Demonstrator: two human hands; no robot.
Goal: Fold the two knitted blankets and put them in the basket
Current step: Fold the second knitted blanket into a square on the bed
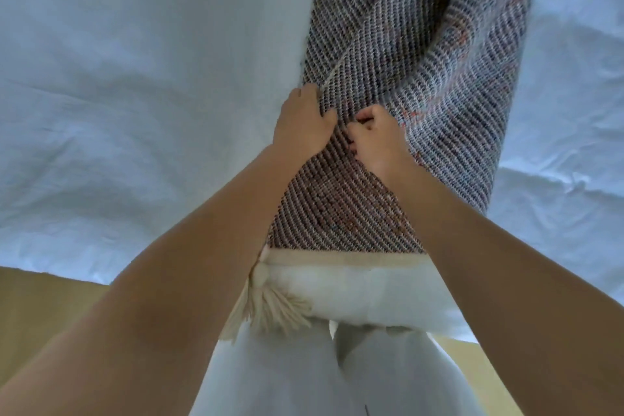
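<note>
A knitted blanket (405,44) in grey, white and reddish yarn lies in a long strip down the middle of a white bed sheet (135,78), its right side folded over into a thick roll. My left hand (302,121) grips the blanket's left edge, fingers curled into the knit. Just to its right, my right hand (376,137) pinches the fabric in a closed fist. A cream band with a tassel (270,307) lies at the blanket's near end, over the bed edge. No basket or second blanket is in view.
The white sheet spreads wide on both sides of the blanket, lightly wrinkled. Tan floor (50,307) shows at lower left and lower right. My legs in white trousers (287,375) stand against the bed edge.
</note>
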